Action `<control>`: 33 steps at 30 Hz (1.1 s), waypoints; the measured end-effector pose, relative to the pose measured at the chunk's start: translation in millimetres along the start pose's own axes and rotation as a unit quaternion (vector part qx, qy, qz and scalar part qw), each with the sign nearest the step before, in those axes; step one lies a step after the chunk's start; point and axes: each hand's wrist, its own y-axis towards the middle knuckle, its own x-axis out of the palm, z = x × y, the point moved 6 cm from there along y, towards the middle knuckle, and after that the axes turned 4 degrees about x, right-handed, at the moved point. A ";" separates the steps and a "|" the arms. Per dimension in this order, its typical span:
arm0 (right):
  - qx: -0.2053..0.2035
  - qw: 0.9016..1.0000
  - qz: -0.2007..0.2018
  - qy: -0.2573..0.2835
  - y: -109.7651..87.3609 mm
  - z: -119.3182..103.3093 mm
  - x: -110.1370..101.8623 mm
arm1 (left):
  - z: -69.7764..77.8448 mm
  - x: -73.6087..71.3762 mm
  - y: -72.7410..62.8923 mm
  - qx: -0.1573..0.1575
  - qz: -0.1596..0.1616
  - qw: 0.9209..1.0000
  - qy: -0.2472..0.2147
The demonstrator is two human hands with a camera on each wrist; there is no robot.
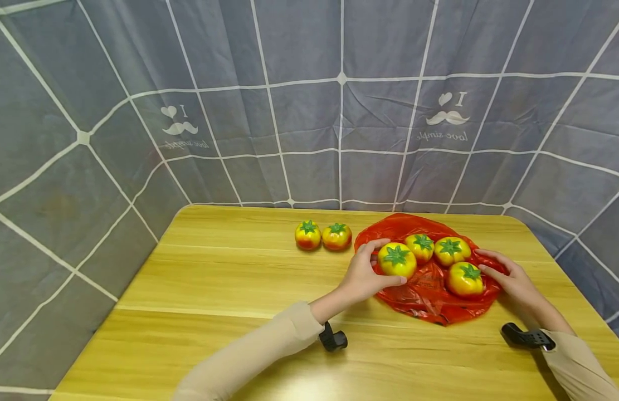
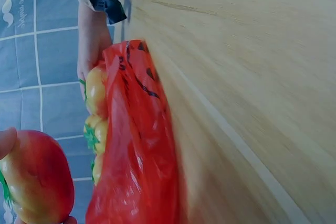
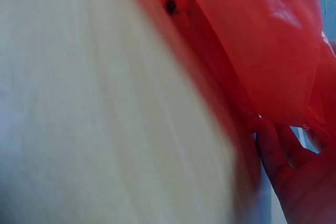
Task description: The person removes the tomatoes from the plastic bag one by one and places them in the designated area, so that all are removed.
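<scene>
My left hand (image 1: 365,270) grips a yellow-and-red toy tomato (image 1: 396,260) with a green star-shaped top. In the left wrist view this tomato (image 2: 41,177) is up over the side of the red plastic bag (image 2: 142,145). The bag (image 1: 429,298) lies spread on the table with three more toy tomatoes in it, one of them (image 1: 465,279) near my right hand (image 1: 515,281). My right hand holds the bag's right edge, its fingers (image 3: 273,150) against the red plastic (image 3: 252,51). Part of that hand is hidden behind the bag.
Two more toy tomatoes, one (image 1: 307,235) beside the other (image 1: 337,236), stand left of the bag near the table's back edge. Behind the wooden table (image 1: 214,278) hangs a grey curtain (image 1: 309,122) with white lines. Each wrist wears a black strap.
</scene>
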 end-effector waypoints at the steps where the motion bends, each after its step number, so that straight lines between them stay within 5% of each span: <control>1: 0.001 1.000 -0.001 0.003 0.1 0.5 -0.1 | -0.8 -2.9 -1.0 0.001 0.003 1.000 0.000; 16: 0.000 0.999 -0.012 0.042 0.9 -1.4 1.3 | -22.8 -55.7 -18.0 0.025 0.056 0.998 0.023; 28: -0.013 0.998 -0.021 0.055 -0.1 -3.8 3.9 | -43.8 -95.5 -32.8 0.011 0.078 0.996 0.040; 33: -0.019 1.000 -0.002 -0.014 0.0 -4.1 1.8 | -52.5 -111.3 -41.0 0.006 0.087 0.995 0.052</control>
